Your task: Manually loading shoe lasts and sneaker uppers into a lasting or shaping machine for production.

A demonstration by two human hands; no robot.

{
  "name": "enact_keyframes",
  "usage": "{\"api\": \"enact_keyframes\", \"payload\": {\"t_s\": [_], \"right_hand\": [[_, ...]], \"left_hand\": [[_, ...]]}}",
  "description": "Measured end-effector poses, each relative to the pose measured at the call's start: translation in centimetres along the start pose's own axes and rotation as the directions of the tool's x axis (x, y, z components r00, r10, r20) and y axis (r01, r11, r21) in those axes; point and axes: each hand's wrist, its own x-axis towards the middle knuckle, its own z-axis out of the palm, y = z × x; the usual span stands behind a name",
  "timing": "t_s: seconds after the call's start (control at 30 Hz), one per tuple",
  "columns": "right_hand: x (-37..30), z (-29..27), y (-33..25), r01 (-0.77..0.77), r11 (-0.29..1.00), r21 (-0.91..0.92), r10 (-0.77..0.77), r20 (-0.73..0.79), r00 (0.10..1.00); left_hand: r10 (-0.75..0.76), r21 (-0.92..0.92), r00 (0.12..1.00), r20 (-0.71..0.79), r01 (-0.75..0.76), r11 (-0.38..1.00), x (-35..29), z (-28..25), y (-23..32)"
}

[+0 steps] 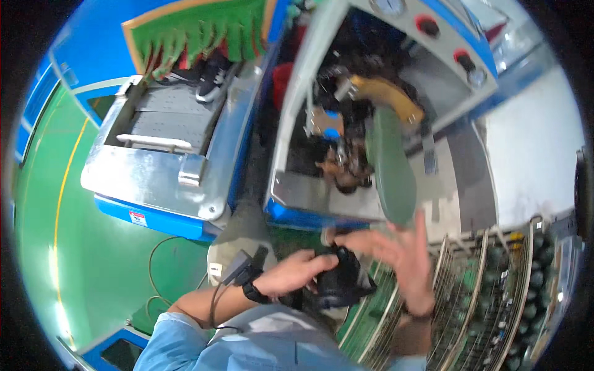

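Observation:
My left hand (pixel 298 272), with a dark band on its wrist, is closed on a black shoe upper (pixel 343 285) in front of my body. Its thumb lies over the top edge of the soft piece. To the right, my right hand (pixel 399 255) is raised with fingers stretched out, a little blurred by motion. Its fingertips are near the toe of a green shoe last (pixel 396 176), sole side up on the machine (pixel 297 187). Whether they touch the last I cannot tell. Behind the last is a curved yellow-tan part (pixel 387 96).
At the left stands a metal conveyor (pixel 154 167) carrying a black sneaker (pixel 212 79) near a green fringed curtain (pixel 198 34). A wire rack (pixel 439 297) with several dark green lasts is at the lower right. Red knobs (pixel 427 25) and gauges sit on the machine's upper panel. A cable lies on the green floor.

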Motion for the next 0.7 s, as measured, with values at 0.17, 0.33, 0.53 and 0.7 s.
{"api": "enact_keyframes", "payload": {"t_s": [0.17, 0.33, 0.53, 0.7], "right_hand": [[11.1, -2.1, -1.0, -0.167, 0.782, 0.601, 0.166, 0.057, 0.984], [7.6, -1.9, 0.4, 0.110, 0.847, 0.520, -0.089, -0.066, 0.994], [-8.5, -11.2, 8.1, -0.026, 0.968, -0.250, -0.146, -0.641, 0.754], [-16.0, -19.6, 9.5, -0.446, 0.837, -0.319, -0.100, -0.888, 0.448]], "left_hand": [[0.206, 0.385, 0.970, -0.125, -0.144, 0.912, -0.3, 0.0, 0.6], [0.131, 0.403, 0.980, -0.147, -0.062, 0.913, -0.1, -1.2, 0.6], [-0.013, 0.143, 0.973, -0.231, 0.047, 0.989, 1.9, 0.0, -2.6], [0.125, 0.206, 0.927, -0.355, -0.052, 0.977, 3.9, -5.0, -5.2]]}}
